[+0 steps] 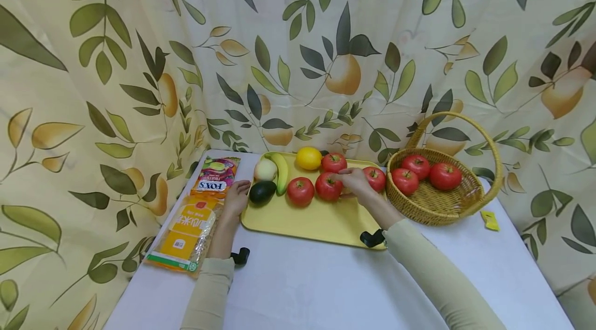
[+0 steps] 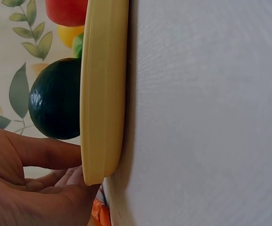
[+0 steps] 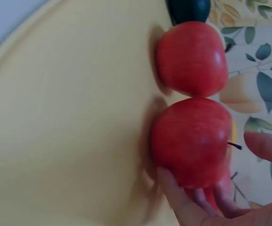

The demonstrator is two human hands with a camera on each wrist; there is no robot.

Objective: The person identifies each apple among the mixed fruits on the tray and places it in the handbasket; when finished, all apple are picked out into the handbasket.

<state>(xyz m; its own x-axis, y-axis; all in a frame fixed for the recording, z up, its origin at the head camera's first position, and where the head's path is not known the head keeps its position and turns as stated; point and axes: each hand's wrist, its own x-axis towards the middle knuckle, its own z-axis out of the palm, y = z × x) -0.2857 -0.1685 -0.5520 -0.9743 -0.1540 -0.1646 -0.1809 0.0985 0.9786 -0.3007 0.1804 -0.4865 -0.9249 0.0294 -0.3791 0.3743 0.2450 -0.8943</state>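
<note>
My left hand (image 1: 237, 196) is at the left rim of a yellow tray (image 1: 298, 222), beside a dark green avocado (image 1: 262, 193). Its thumb reaches over the rim in the left wrist view, with the other fingers loosely bent outside. Whether they press the rim, I cannot tell. My right hand (image 1: 356, 182) is around the right side of a red apple (image 3: 192, 141). Fingers touch its underside, while the thumb stands apart near the stem. Another apple (image 1: 300, 192) lies against it on the left. More apples (image 1: 333, 162) (image 1: 374, 179) sit behind and to the right.
The tray also holds a pale round fruit (image 1: 265, 169), a banana (image 1: 281, 172) and a lemon (image 1: 309, 158). At right, a wicker basket (image 1: 437, 211) contains three apples, with a small yellow packet (image 1: 490, 220) beside it. Left lie a candy bag (image 1: 216, 175) and a grain bag (image 1: 186, 231).
</note>
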